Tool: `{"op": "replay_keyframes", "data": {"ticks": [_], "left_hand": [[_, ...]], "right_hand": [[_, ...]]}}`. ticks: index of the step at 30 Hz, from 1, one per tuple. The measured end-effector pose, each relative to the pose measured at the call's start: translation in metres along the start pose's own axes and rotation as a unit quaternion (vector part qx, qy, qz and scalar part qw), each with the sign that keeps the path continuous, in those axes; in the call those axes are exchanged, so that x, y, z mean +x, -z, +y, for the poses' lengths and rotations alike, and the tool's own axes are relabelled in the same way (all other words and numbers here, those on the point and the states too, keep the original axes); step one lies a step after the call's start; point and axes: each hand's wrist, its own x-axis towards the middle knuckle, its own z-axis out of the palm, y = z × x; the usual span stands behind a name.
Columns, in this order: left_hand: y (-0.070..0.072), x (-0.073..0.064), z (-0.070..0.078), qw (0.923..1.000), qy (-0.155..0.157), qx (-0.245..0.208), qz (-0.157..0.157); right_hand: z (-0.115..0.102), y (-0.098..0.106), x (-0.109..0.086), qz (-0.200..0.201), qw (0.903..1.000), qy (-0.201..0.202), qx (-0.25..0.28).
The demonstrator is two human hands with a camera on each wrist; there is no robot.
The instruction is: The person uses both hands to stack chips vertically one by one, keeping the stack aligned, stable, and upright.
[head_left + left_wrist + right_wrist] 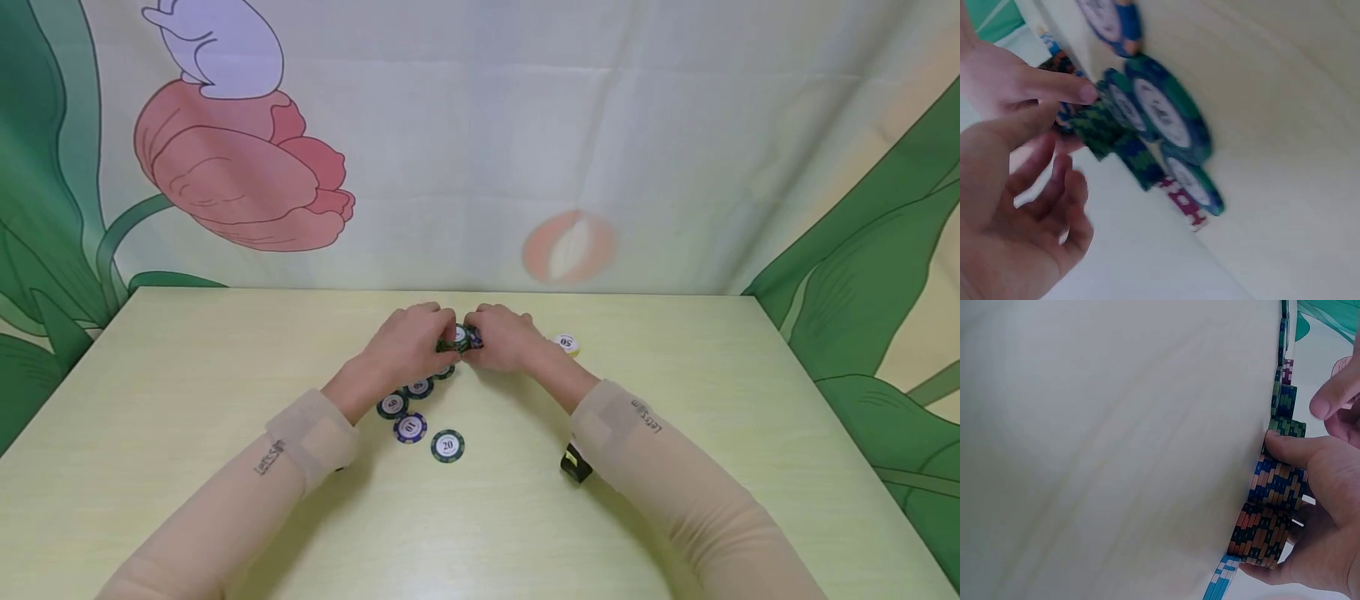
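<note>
In the head view, my left hand (408,342) and right hand (502,337) meet over poker chips (460,335) toward the back of the table. My right hand (1329,506) grips stacked chips, its thumb along the near side and fingers behind. Within that grip stand a blue-and-tan stack (1279,481) and a black-and-orange stack (1260,534). Loosely bent and holding nothing, the fingers of my left hand (1016,206) are close to a green stack (1094,125). A dark green-and-blue stack (1138,159) and a red-and-white stack (1183,203) continue the row.
Loose green chips (392,406), a blue chip (410,427) and a green "20" chip (447,446) lie nearer on the table. A yellow-edged chip (567,343) sits beyond my right wrist. Near my right sleeve is a black object (575,465). A printed curtain (450,167) hangs behind.
</note>
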Motion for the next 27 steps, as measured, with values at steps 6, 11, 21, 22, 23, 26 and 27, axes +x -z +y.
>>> {"op": "replay_keyframes", "data": {"ticks": [6, 11, 21, 22, 23, 26, 27], "left_hand": [[0.004, -0.008, 0.012, 0.9913, -0.026, -0.055, -0.116], [0.003, -0.015, 0.015, 0.9810, -0.035, -0.052, -0.184], [0.005, -0.028, 0.019, 0.9580, 0.006, -0.032, -0.285], [0.005, -0.028, 0.019, 0.9578, 0.007, -0.030, -0.286], [0.004, -0.028, 0.020, 0.9580, 0.007, -0.028, -0.285], [0.004, -0.028, 0.020, 0.9605, 0.009, -0.018, -0.277], [0.003, -0.028, 0.020, 0.9617, 0.011, -0.014, -0.273]], "right_hand": [[-0.002, 0.001, -0.001, -0.002, 1.0000, -0.004, -0.007], [-0.003, 0.001, -0.001, -0.005, 1.0000, -0.007, -0.003], [-0.003, 0.000, -0.002, -0.001, 1.0000, -0.001, -0.005], [-0.003, 0.001, -0.002, -0.001, 1.0000, -0.001, -0.004], [-0.003, 0.001, -0.003, -0.001, 1.0000, -0.001, -0.003], [-0.004, 0.002, -0.003, -0.001, 1.0000, -0.002, 0.000], [-0.004, 0.002, -0.004, -0.001, 1.0000, -0.002, 0.001]]}}
